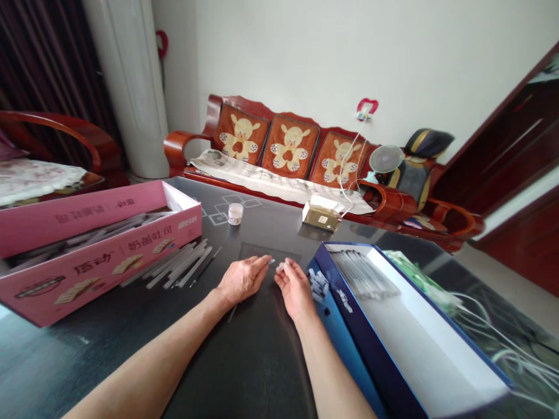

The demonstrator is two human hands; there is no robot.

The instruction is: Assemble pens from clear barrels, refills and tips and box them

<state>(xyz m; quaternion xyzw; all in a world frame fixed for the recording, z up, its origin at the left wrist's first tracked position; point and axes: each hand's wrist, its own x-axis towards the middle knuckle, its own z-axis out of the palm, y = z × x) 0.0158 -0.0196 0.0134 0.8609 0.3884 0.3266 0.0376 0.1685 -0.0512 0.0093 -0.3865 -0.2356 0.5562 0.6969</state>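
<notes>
The right hand (pixel 294 289) pinches a small clear plastic piece (pixel 283 266) over the dark glossy table (pixel 262 372); whether the left hand (pixel 242 279), just beside it, grips anything cannot be told. Left of the piece stands a pink carton (pixel 100 262) printed 奶酪吐司; right, a white-lined blue box (pixel 349 311).

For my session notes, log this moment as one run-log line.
right hand: holding small translucent piece | left hand: near piece | nearby: blue box, pink box

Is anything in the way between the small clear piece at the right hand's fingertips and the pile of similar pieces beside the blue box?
Nothing visible stands in the way. Only dark tabletop shows between the small clear piece at the right hand's fingertips and the pile of small clear pieces by the blue box.
</notes>
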